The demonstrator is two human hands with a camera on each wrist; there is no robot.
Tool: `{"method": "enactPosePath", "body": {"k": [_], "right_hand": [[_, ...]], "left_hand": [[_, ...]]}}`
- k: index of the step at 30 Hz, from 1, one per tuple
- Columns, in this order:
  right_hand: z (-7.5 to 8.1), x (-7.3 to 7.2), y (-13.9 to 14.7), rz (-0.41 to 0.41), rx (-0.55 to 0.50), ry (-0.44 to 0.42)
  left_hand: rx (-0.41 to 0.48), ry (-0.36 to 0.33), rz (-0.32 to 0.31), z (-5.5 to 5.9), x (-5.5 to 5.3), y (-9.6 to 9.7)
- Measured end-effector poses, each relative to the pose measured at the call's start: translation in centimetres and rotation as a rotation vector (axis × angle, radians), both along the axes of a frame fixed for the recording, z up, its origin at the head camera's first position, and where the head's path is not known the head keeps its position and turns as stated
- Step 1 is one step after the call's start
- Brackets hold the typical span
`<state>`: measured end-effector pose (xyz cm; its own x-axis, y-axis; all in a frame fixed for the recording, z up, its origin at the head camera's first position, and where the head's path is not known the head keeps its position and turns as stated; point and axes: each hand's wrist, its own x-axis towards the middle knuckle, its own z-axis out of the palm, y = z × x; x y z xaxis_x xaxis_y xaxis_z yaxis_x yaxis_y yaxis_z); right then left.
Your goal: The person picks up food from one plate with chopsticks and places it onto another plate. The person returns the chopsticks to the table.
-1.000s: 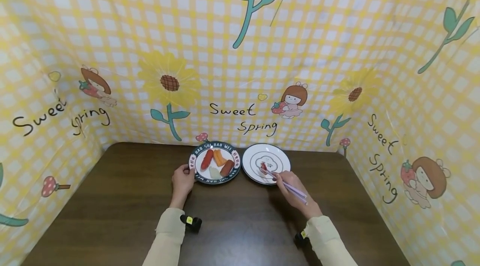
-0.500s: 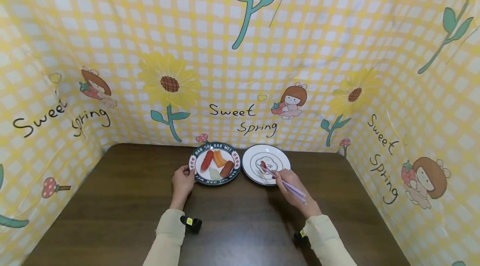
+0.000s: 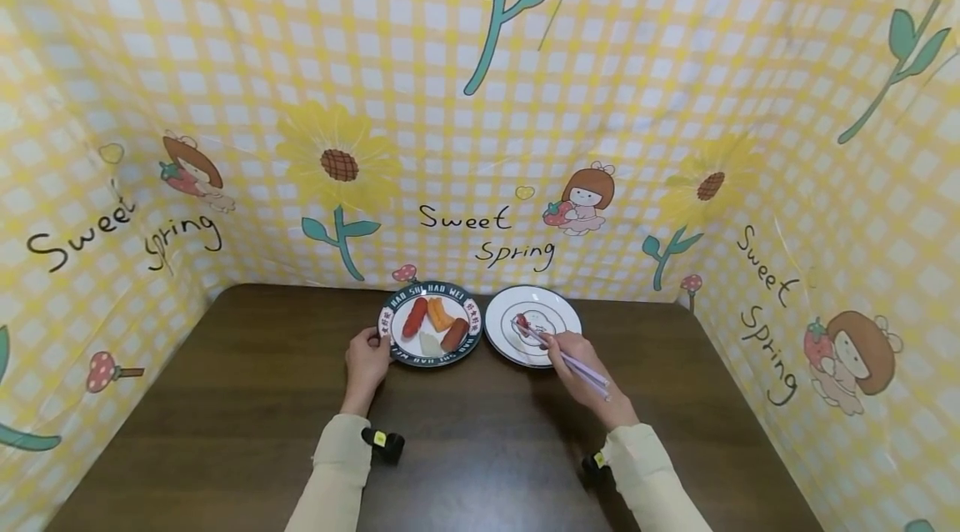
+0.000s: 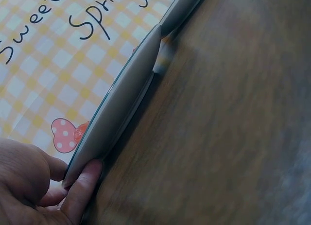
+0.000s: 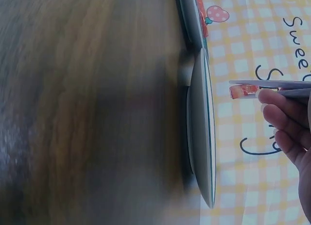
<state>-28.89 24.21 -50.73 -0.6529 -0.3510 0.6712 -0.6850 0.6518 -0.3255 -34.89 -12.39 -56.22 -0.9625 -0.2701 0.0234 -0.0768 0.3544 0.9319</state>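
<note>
My left hand [image 3: 367,367] pinches the left rim of a green-edged plate [image 3: 473,317]; the left wrist view shows fingers above and below that rim. On this plate lie a red sausage-shaped piece [image 3: 414,318], a yellow-orange strip [image 3: 439,313], a brown sausage-shaped piece [image 3: 454,335] and a pale translucent piece [image 3: 430,344]. In my right hand [image 3: 579,369] is a pair of pale purple chopsticks [image 3: 587,373]. Between their tips sits a small red piece [image 5: 242,92], held above the white plate [image 3: 564,308] and apart from it in the right wrist view.
Both plates stand side by side at the back of a dark wooden table [image 3: 465,449], their rims close together. A yellow checked cloth [image 3: 480,148] hangs right behind them and along both sides. Each wrist wears a small black camera [image 3: 384,446].
The chopsticks with the red piece have shifted slightly up and left over the white plate. My left hand and the green-edged plate stay where they were.
</note>
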Motion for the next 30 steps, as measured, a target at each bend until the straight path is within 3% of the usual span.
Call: {"method": "enactPosePath", "body": {"k": [19,30], "right_hand": [[0.9,0.0,-2.2,0.024,0.001,-0.06],[0.5,-0.3,-3.2,0.068,-0.034,-0.037]], "left_hand": [[-0.019,0.005,-0.001,0.0,-0.1,-0.2],[-0.015,-0.006,0.004,-0.2,-0.2,0.0]]}}
